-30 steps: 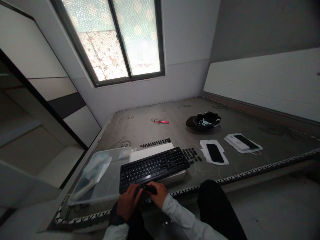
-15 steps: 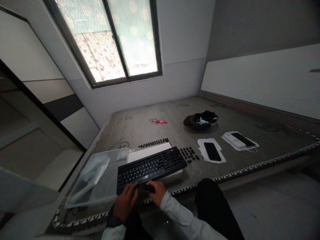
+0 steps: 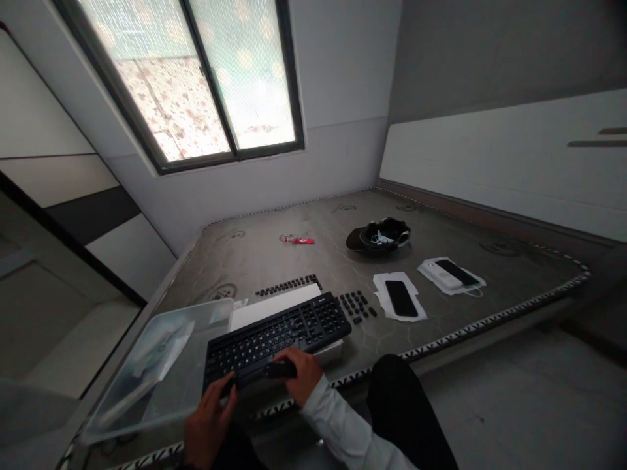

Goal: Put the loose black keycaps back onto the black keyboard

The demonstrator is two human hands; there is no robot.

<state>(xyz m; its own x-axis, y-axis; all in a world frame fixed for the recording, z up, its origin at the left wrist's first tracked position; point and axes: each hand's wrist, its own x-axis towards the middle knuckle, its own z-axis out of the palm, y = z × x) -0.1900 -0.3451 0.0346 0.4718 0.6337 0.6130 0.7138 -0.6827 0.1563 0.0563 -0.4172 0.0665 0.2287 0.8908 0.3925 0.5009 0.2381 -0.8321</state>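
A black keyboard (image 3: 274, 336) lies slanted on top of a white box (image 3: 279, 307); the strip along its near edge shows no keycaps. At that near edge, my right hand (image 3: 304, 375) is closed round a dark, elongated object (image 3: 280, 370) whose kind I cannot make out. By the keyboard's near left corner, my left hand (image 3: 209, 414) pinches a small black piece (image 3: 228, 386), which looks like a keycap, between thumb and forefinger. Loose black keycaps (image 3: 356, 305) lie grouped to the right of the keyboard, and a row of keycaps (image 3: 289, 284) runs behind the box.
A clear plastic tray (image 3: 164, 313) stands left of the keyboard, with a plastic packet (image 3: 169, 352) inside. On the right lie a phone on white paper (image 3: 401, 299) and a white device beside a dark slab (image 3: 448, 274). Farther back are a dark cap (image 3: 379, 236) and a red packet (image 3: 300, 241).
My left hand has moved left along the keyboard's near edge, away from my right hand. The right hand stays near the middle of that edge. The whole scene has shifted left in view.
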